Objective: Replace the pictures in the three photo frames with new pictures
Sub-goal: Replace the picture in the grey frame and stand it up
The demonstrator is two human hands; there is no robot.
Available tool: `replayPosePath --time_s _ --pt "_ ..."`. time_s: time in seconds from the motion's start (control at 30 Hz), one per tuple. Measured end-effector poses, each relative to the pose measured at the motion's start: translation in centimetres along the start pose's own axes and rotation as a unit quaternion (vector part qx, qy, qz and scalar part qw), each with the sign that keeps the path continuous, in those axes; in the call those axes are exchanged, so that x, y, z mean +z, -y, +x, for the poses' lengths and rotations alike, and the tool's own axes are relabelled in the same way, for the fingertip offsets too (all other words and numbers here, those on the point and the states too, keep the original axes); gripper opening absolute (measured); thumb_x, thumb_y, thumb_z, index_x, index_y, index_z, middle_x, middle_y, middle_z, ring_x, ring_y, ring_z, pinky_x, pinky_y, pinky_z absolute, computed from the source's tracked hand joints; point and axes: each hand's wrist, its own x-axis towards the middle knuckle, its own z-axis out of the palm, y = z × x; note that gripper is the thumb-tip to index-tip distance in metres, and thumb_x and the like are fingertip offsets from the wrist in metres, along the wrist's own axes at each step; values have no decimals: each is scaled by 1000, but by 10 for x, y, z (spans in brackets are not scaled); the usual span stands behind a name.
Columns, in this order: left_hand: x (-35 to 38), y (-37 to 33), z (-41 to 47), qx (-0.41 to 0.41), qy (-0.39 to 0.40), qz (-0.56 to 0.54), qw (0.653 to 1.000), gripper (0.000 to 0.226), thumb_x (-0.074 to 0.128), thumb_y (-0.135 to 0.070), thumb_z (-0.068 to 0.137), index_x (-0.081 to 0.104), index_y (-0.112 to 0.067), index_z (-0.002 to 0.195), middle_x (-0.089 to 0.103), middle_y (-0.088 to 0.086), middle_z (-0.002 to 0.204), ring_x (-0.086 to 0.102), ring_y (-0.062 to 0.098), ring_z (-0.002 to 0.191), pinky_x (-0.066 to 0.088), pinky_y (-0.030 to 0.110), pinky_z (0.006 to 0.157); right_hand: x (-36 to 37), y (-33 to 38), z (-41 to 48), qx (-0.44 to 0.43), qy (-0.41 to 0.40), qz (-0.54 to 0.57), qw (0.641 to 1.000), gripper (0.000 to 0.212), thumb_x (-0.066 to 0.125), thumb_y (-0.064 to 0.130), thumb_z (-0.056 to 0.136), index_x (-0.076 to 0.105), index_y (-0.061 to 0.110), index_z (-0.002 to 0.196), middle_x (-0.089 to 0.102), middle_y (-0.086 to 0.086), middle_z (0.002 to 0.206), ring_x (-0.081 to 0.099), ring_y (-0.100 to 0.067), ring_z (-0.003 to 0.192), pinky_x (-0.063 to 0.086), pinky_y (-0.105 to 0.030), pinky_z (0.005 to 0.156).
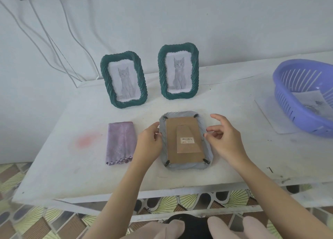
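A third photo frame (185, 142) lies face down on the white table (72, 163), showing its brown cardboard back, folded stand and black corner clips. My left hand (149, 141) rests against its left edge with the fingers curled on the rim. My right hand (223, 139) hovers at its right edge, fingers apart, the fingertips close to the rim. Two green twisted-rim frames stand upright behind, the left frame (124, 79) and the right frame (178, 71), each holding a grey cat picture.
A folded purple cloth (120, 143) lies left of the face-down frame. A purple plastic basket (306, 96) at the right edge holds a printed picture (311, 102), with a paper sheet (270, 112) under it. White cables hang on the wall at the back left.
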Motion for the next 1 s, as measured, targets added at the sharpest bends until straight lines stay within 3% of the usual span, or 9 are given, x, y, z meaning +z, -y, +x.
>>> replayPosePath --time_s 0.1,0.2,0.33,0.4,0.53,0.67,0.77,1.0 --pt "3 5 -1 30 -23 40 998 32 46 -1 87 64 -12 111 65 7 84 56 23 71 41 20 61 3 -4 -1 -17 -4 -28 999 53 68 7 79 49 22 126 62 13 86 58 5 72 39 1 67" --pt "7 17 0 51 -42 90 994 28 53 -4 86 66 -10 110 66 11 99 57 26 88 48 34 79 4 -6 -3 -34 1 -42 999 52 66 7 81 48 20 128 62 10 90 57 1 77 39 -2 69" --pt "7 22 -3 93 -45 82 991 28 49 -10 92 62 -8 117 62 8 116 52 25 109 36 22 91 5 -7 -1 -59 0 -66 996 50 65 11 83 47 18 128 61 4 98 55 -10 77 39 -14 70" --pt "4 19 -6 97 -9 34 995 37 42 -28 95 55 -13 125 57 2 125 46 17 120 31 20 96 5 -8 1 -67 0 -72 995 45 63 18 85 48 19 127 61 3 102 53 -13 81 37 -17 73" --pt "2 14 -5 93 66 -16 993 75 47 -63 79 34 -23 141 41 -10 140 30 1 130 23 21 105 6 -2 7 -75 34 -72 994 49 58 40 84 47 24 128 60 5 109 49 -10 97 31 -6 79" --pt "5 18 5 103 119 94 983 104 56 -73 60 21 -26 145 25 -3 152 17 14 141 17 37 116 9 3 13 -103 78 -123 984 78 55 67 68 41 27 134 53 6 130 46 -15 117 34 -29 98" --pt "6 19 6 106 123 121 979 109 51 -78 55 22 -24 145 19 -1 155 12 15 143 10 39 118 10 1 17 -129 102 -181 970 90 52 75 62 38 27 137 48 4 136 43 -20 124 35 -39 103" --pt "4 21 8 103 124 162 974 116 45 -83 52 20 -20 147 17 -2 155 7 14 143 2 35 118 11 -3 25 -138 121 -260 948 102 45 83 53 41 24 136 43 0 133 42 -24 119 28 -33 96"
